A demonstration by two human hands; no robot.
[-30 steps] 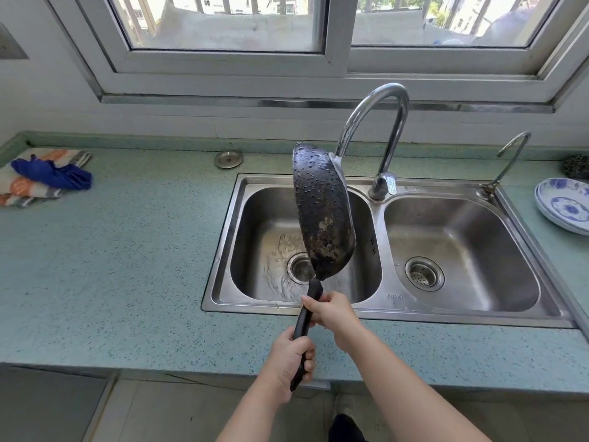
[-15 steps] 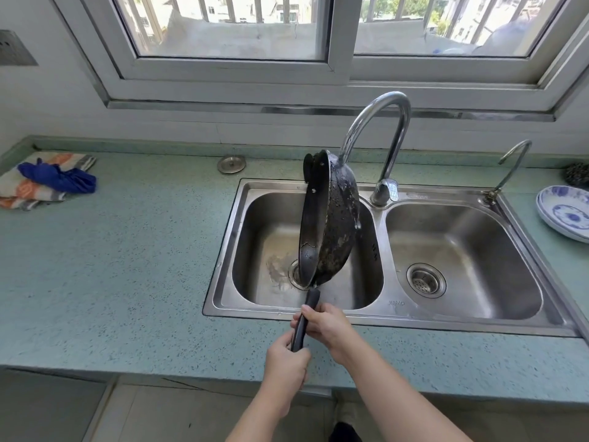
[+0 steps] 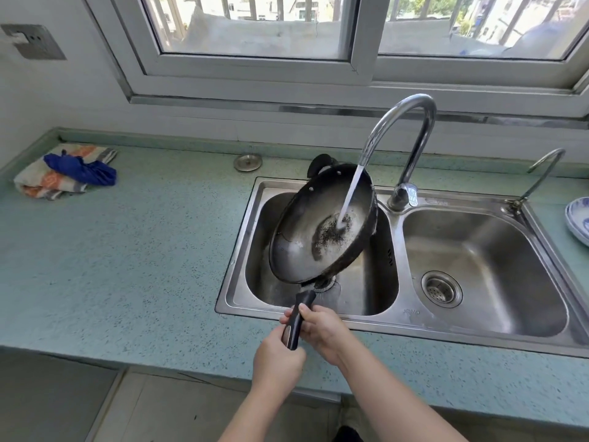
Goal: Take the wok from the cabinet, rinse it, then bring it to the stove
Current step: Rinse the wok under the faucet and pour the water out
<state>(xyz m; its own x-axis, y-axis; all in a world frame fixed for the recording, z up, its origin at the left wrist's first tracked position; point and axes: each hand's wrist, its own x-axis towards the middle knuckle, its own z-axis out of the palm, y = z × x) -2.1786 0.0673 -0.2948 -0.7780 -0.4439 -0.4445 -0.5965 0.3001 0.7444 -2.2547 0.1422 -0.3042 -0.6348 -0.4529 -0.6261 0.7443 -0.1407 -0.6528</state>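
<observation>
The black wok (image 3: 306, 237) hangs tilted over the left basin of the steel sink (image 3: 395, 323), its hollow facing me. Water runs from the tall faucet (image 3: 411, 122) into the wok and strikes the inside near the middle. Its long dark handle (image 3: 298, 317) points toward me over the sink's front rim. My left hand (image 3: 279, 358) is wrapped around the near end of the handle. My right hand (image 3: 322, 330) holds the handle just above it. A small helper handle shows at the wok's far rim.
The teal counter (image 3: 143, 256) runs left of the sink, with a folded cloth and blue rag (image 3: 68, 170) at its back left. A round metal sink plug (image 3: 247, 162) lies behind the sink. A small second tap (image 3: 538, 177) and a blue-patterned plate (image 3: 578, 218) are on the right.
I have turned the wok from its back and edge facing me to its hollow facing me. Water now pours from the faucet into it. Both hands stay on the handle.
</observation>
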